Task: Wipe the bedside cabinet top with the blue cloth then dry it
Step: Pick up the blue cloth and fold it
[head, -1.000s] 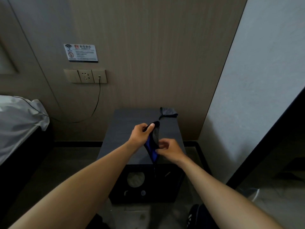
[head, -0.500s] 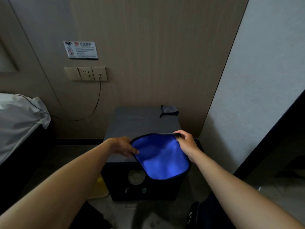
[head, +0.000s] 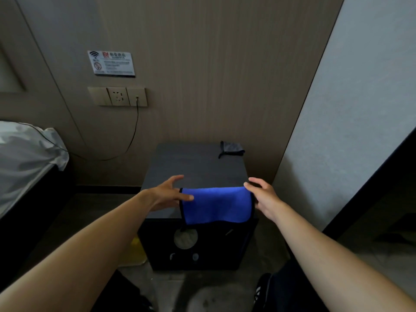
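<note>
The blue cloth (head: pixel 216 204), edged in black, hangs folded between my hands over the front edge of the dark bedside cabinet top (head: pixel 191 163). My left hand (head: pixel 165 194) pinches the cloth's left edge, thumb in front and index finger stretched out above. At the cloth's right edge my right hand (head: pixel 263 198) grips it with curled fingers. A small grey cloth (head: pixel 231 148) lies on the top's back right corner.
The cabinet stands against a brown panelled wall, with a white wall (head: pixel 360 109) close on its right. A bed (head: pixel 22 154) is on the left. A cable hangs from the wall socket (head: pixel 126 96). A yellow object (head: pixel 135 251) sits on the floor left of the cabinet.
A second ago the cloth was bunched between my hands. I spread it open, and now it is folded over and held further forward, with my hands wider apart.
</note>
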